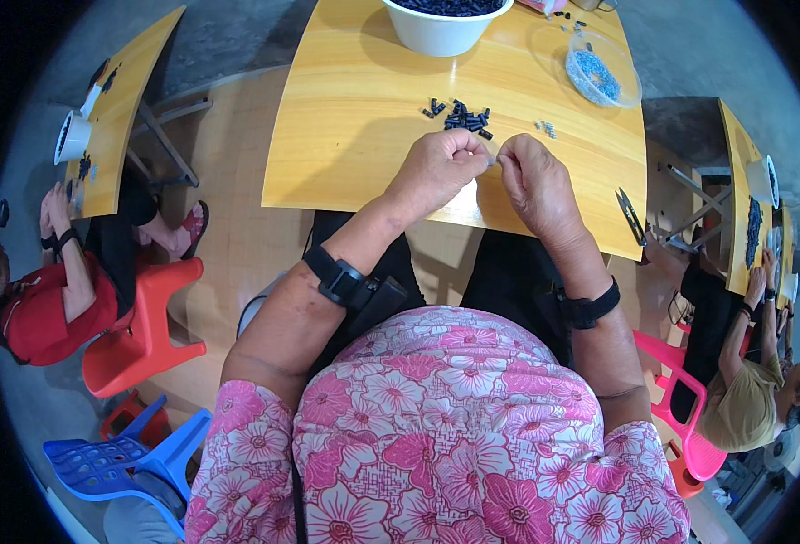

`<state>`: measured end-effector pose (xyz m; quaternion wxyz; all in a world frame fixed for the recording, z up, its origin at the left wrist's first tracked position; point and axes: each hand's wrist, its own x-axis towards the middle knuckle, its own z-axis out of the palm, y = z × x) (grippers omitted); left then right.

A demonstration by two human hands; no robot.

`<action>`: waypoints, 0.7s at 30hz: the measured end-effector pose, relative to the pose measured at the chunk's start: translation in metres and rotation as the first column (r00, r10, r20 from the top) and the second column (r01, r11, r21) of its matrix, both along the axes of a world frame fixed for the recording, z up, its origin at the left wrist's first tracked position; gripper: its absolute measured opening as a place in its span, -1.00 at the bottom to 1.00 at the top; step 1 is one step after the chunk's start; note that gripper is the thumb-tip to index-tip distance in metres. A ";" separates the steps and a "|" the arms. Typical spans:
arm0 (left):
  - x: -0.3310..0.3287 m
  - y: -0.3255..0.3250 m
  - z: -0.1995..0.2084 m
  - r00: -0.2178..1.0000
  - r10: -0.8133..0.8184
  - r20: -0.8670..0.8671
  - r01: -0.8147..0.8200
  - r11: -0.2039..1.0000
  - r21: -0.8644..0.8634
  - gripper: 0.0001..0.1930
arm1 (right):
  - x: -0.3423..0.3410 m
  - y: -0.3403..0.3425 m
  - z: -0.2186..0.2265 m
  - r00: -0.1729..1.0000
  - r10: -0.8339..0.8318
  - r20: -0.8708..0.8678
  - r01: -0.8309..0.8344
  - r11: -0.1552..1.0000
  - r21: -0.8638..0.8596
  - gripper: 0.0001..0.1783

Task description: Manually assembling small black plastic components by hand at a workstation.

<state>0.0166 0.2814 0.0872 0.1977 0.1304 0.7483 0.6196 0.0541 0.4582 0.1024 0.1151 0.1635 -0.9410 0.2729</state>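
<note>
Over the near edge of the wooden table (345,136), my left hand (443,170) and my right hand (538,184) almost meet. Thumb and forefinger of each are pinched together, and a tiny greyish piece seems to show at the left fingertips; its kind is too small to make out. Just beyond my hands lies a loose pile of short black cylindrical pieces (461,118). To the right of that pile sit several small clear pieces (546,129). A pair of black thread snips (631,218) rests at the table's right edge.
A white tub (445,34) full of black pieces stands at the far edge. Right of it is a clear round container (631,91) with blue-and-clear bits. People work at side tables; a red chair (150,317) and a pink chair (703,444) flank me.
</note>
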 end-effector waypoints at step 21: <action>0.002 -0.002 0.000 0.997 -0.055 -0.062 0.051 0.996 -0.067 -0.84 | 0.005 -0.001 0.008 0.988 -0.004 0.156 0.004 1.000 0.001 -0.86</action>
